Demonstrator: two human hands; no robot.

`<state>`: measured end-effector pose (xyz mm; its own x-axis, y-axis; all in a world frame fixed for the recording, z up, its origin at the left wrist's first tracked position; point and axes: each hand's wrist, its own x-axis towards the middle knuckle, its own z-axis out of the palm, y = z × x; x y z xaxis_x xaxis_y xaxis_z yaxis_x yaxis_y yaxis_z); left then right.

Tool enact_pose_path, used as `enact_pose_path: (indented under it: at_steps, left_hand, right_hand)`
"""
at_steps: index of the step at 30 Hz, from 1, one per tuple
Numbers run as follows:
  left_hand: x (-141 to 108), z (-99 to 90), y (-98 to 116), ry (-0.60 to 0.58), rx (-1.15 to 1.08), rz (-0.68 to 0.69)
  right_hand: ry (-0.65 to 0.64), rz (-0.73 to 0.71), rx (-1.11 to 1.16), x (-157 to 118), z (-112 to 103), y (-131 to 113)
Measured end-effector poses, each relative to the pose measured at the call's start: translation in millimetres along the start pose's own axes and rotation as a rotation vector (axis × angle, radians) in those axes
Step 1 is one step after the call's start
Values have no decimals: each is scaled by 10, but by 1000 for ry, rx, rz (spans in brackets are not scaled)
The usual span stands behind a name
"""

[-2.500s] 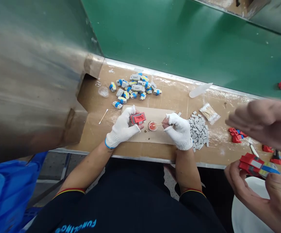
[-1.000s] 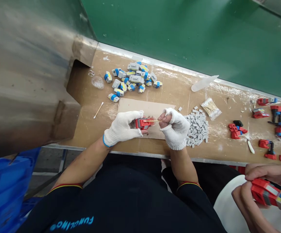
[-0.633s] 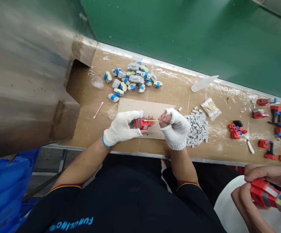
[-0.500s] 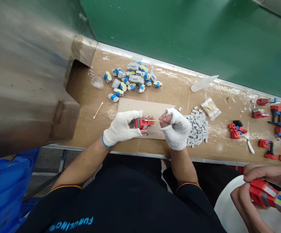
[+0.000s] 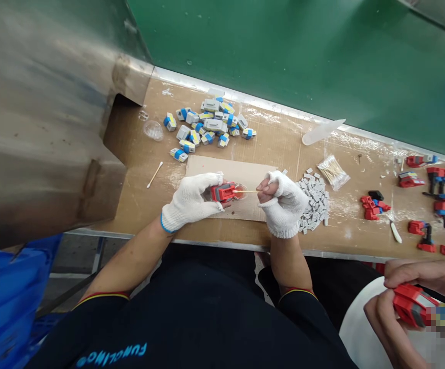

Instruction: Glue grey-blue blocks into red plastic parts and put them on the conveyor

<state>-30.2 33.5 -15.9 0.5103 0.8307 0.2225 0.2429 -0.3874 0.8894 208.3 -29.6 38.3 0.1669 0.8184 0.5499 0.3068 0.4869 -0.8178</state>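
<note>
The right hand [image 5: 284, 205] now sits slightly farther right than a moment ago, bringing the cotton swab [image 5: 250, 191] back toward the right end of the red-and-grey piece [image 5: 221, 193]. Its fingertips pinch the swab's stick; whether the tip touches the piece is unclear. The left hand [image 5: 193, 201] grips that piece just beside a small round dish [image 5: 241, 199], over a cardboard sheet [image 5: 214, 166]. Small grey parts [image 5: 316, 207] lie heaped beside the right hand; blue-banded blocks [image 5: 212, 125] are piled farther back.
</note>
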Motion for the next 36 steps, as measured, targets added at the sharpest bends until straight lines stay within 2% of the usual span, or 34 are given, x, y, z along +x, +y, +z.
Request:
enact_pose_path:
  at_steps: [8,17,30,36]
  left_hand:
    - [-4,5,-9,-10,-10,-29]
    - [7,-28,41,-27,34,-78]
    - [31,-32,83,-15,15,-68]
    - [30,-23,58,-19,32,-73]
  right_hand:
    - [-91,49,-46,23,20,-61]
    - [-95,101,-54,11,11,-23]
    - [-34,32,-40,3,-43,3]
    - [-71,43,-40,16,-35,-38]
